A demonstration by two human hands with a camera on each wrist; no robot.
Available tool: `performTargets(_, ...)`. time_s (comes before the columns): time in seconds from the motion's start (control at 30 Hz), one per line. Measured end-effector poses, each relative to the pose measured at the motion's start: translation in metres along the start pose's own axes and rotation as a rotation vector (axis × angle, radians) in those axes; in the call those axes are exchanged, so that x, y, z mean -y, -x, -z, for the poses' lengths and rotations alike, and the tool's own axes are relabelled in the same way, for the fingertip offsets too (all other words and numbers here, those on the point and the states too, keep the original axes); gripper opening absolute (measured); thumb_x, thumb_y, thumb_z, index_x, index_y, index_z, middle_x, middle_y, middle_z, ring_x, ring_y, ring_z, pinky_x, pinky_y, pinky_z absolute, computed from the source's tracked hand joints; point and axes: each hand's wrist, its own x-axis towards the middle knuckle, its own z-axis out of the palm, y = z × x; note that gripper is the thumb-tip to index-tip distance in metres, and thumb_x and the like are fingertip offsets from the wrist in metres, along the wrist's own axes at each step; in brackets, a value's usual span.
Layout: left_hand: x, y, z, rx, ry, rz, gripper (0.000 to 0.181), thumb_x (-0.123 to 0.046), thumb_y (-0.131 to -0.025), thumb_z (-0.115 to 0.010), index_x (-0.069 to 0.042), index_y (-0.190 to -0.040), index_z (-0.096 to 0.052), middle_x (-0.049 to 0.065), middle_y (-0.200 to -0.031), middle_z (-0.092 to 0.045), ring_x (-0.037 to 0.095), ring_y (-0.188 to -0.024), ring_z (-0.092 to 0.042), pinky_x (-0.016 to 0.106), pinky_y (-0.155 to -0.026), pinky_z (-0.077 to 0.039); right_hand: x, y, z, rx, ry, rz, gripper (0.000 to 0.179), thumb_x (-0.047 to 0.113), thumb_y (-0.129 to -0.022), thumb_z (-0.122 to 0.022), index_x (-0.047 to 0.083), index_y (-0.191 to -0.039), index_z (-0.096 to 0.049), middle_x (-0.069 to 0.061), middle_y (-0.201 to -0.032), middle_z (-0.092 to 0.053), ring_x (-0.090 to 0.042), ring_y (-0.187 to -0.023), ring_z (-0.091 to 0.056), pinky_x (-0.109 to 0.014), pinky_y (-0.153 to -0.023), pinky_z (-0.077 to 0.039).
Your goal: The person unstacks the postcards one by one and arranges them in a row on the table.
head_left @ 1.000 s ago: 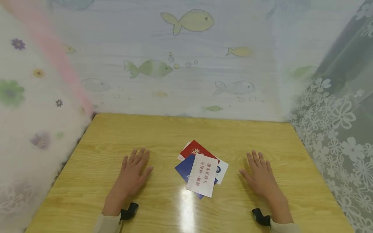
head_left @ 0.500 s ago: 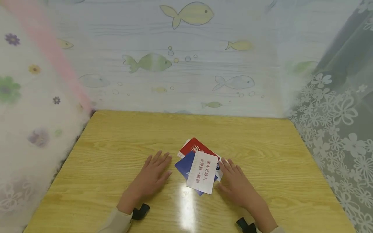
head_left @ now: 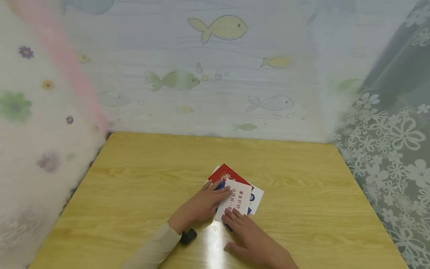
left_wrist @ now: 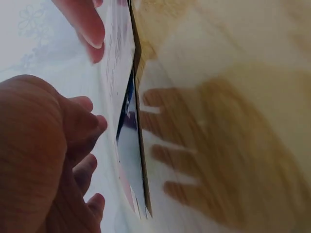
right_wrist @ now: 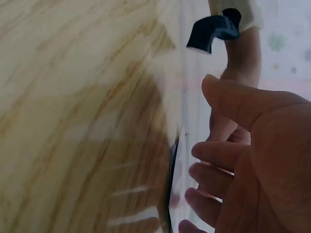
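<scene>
A small overlapping pile of cards lies on the wooden table. Topmost is a white card (head_left: pixel 242 192) with red characters; a blue card (head_left: pixel 249 211) peeks out beneath it. Behind these are a red card (head_left: pixel 233 174) with pale lettering and a white card (head_left: pixel 257 201) with a round blue emblem. My left hand (head_left: pixel 199 204) is over the pile's left side, covering much of the blue card. My right hand (head_left: pixel 253 239) reaches over the white card's near edge. Both wrist views show loosely bent fingers (left_wrist: pixel 87 179) close above the cards, with nothing gripped.
The wooden table (head_left: pixel 151 160) reaches back to a fish-print curtain (head_left: pixel 215 86). Floral fabric (head_left: pixel 50 149) hangs at the left and lace (head_left: pixel 396 149) at the right. A black wrist device (head_left: pixel 189 237) sits by the left sleeve (head_left: pixel 158 243).
Both hands have moved inward from the table's sides and now overlap the pile, the left from its left edge, the right from the near side. The cards stay about where they were.
</scene>
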Motion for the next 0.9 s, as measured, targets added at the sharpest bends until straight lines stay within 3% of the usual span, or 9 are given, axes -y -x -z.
performTargets(0.2,-0.001,0.0,-0.001,0.022,-0.085,0.019,0.049,-0.022,-0.105,-0.049,-0.024,-0.154,-0.048,-0.006,-0.155,-0.05,0.024,-0.156,-0.024,0.052,-0.128,-0.017,0.001,0.004,0.001,0.023,-0.001,-0.01,0.068,0.051,-0.102,-0.053,0.017,-0.159,-0.037,0.002,-0.162,-0.04,-0.029,-0.151,-0.035,-0.056,-0.12,-0.033)
performTargets(0.4,-0.003,0.018,-0.001,0.006,-0.163,0.028,0.043,-0.026,-0.106,-0.051,-0.023,-0.149,-0.055,-0.007,-0.147,-0.059,0.024,-0.153,-0.031,0.05,-0.128,-0.018,-0.006,0.013,0.003,0.006,-0.019,-0.056,0.064,0.052,-0.101,-0.054,0.022,-0.156,-0.042,0.004,-0.158,-0.045,-0.032,-0.148,-0.038,-0.057,-0.117,-0.037)
performTargets(0.7,-0.009,0.044,0.004,-0.058,-0.122,0.021,0.033,-0.024,-0.106,-0.053,-0.019,-0.136,-0.064,-0.005,-0.134,-0.068,0.026,-0.145,-0.045,0.051,-0.124,-0.027,-0.018,0.022,0.004,-0.075,0.005,-0.049,0.064,0.048,-0.1,-0.059,0.019,-0.156,-0.044,0.002,-0.159,-0.045,-0.032,-0.147,-0.039,-0.056,-0.115,-0.04)
performTargets(0.9,-0.029,0.059,0.011,-0.029,-0.061,0.041,0.031,-0.026,-0.105,-0.054,-0.018,-0.132,-0.068,-0.002,-0.132,-0.069,0.023,-0.135,-0.055,0.049,-0.122,-0.033,-0.022,0.028,0.012,-0.066,-0.009,0.015,0.06,0.04,-0.099,-0.064,0.017,-0.152,-0.049,0.0,-0.156,-0.05,-0.035,-0.147,-0.039,-0.057,-0.114,-0.04)
